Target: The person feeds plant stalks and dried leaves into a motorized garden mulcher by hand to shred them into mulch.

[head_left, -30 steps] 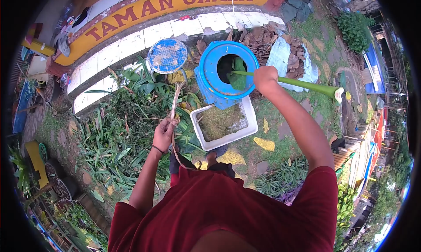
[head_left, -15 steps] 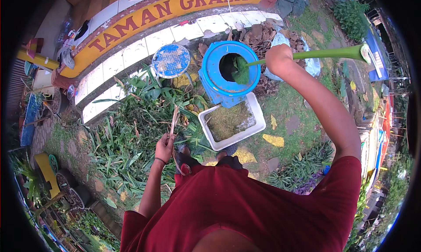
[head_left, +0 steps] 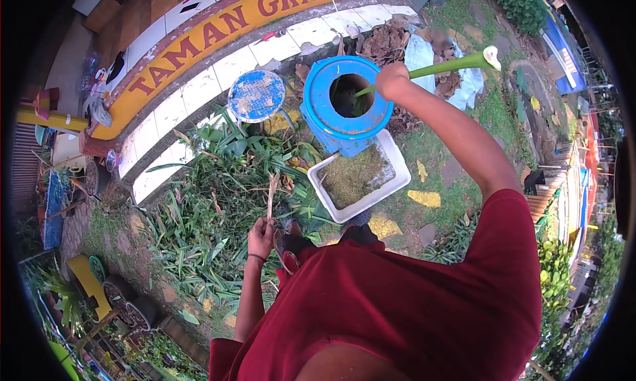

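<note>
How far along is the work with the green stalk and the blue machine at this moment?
Done: the white tray under the blue machine already holds shredded green matter. In hand: the right hand grips a green stalk, its lower end inside the machine's top opening; the left hand holds dry brown leaf strips. Left: a large heap of cut leaves lies on the ground beside the tray.

My right hand [head_left: 391,80] sits at the rim of the blue plastic barrel [head_left: 318,103], and the long green leaf stalk [head_left: 450,65] I grip runs from inside the barrel's opening out to the right of that hand. Just below the barrel lies the white rectangular tub [head_left: 391,157]. Left of the barrel stands the round blue lid [head_left: 256,95]. My left hand [head_left: 261,236], nearer my body, grips a dry brown stem [head_left: 271,195] above the heap of cut green leaves [head_left: 199,228]. Behind everything curves the low tiled wall [head_left: 218,63].
</note>
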